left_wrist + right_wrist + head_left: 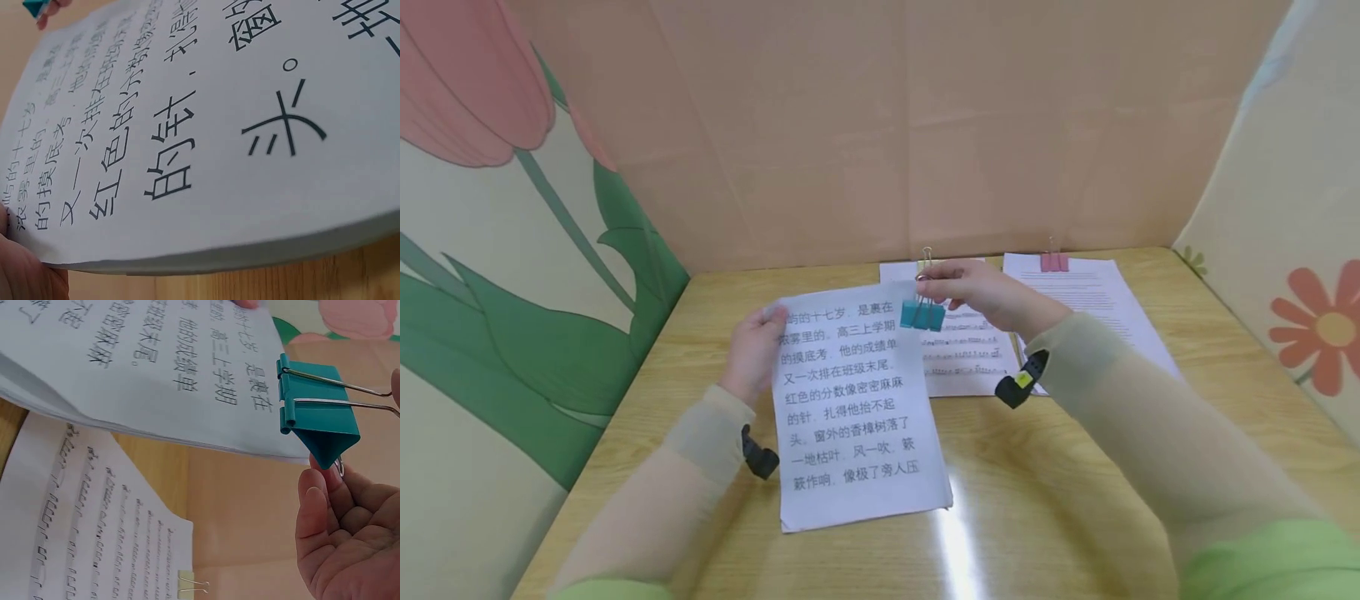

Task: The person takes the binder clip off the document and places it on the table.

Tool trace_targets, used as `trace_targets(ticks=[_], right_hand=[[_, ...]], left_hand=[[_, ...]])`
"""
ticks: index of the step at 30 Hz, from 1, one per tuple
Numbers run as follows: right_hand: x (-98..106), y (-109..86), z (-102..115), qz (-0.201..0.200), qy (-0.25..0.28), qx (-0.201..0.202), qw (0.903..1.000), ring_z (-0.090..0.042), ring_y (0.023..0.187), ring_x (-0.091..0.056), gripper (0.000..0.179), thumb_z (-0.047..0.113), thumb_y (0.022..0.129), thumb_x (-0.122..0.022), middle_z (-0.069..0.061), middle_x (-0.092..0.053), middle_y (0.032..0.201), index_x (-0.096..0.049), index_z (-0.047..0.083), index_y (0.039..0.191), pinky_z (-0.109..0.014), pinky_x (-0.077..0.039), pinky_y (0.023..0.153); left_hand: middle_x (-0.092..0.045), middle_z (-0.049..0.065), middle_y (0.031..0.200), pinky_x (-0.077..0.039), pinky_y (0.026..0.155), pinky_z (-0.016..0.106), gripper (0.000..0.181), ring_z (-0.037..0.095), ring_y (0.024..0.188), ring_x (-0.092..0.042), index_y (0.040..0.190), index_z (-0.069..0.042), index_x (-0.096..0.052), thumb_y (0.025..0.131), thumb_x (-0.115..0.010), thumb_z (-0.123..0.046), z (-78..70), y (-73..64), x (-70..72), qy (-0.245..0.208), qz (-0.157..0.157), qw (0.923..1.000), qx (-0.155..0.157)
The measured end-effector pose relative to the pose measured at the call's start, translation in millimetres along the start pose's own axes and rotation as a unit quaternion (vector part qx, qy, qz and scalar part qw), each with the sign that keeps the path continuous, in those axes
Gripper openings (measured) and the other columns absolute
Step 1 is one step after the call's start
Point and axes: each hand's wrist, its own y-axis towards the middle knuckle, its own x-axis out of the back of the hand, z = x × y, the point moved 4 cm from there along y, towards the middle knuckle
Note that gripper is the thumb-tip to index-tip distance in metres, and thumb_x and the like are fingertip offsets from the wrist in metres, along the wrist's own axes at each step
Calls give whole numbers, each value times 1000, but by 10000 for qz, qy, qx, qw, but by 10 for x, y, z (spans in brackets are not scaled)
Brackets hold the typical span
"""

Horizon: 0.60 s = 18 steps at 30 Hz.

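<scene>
My left hand grips a thick stack of white paper by its upper left edge, thumb on the front. Large printed Chinese text covers the top sheet, and the stack is raised above the table, tilted toward me. At the stack's upper right corner, my right hand pinches a teal binder clip by its wire handles. In the right wrist view, the clip lies right by the paper's top edge; I cannot tell whether its mouth is around the sheets. The fingers curl beneath it.
Behind the stack lie sheets of music with a pale yellow binder clip. Beside them are printed pages with a pink binder clip. They lie on a wooden table bounded by a pinkish back panel.
</scene>
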Motion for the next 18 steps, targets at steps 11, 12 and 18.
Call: trace_targets(ticks=[11, 12, 18], right_hand=[[-227, 53, -146, 303, -279, -301, 9987, -27, 117, -49, 60, 41, 90, -65, -7, -55, 132, -49, 8, 138, -44, -40, 96], [-246, 62, -162, 315, -288, -342, 9985, -27, 117, -50, 60, 41, 90, -65, -7, -55, 132, -49, 8, 138, -44, -40, 97], [-355, 108, -242, 402, -438, -601, 9964, -26, 115, -50, 64, 45, 88, -66, -6, -56, 130, -48, 11, 139, -48, -38, 100]], left_hand=[[-56, 3, 130, -36, 108, 35, 55, 19, 123, -48, 138, -17, -49, 95, -50, -52, 122, 100, 244, 59, -203, 9998, -28], [-56, 4, 131, -36, 108, 36, 56, 19, 124, -48, 139, -17, -49, 95, -49, -52, 133, 106, 267, 72, -215, 9997, -36], [-56, 5, 130, -39, 105, 35, 57, 20, 120, -50, 140, -16, -48, 95, -48, -52, 181, 146, 412, 71, -428, 9991, 34]])
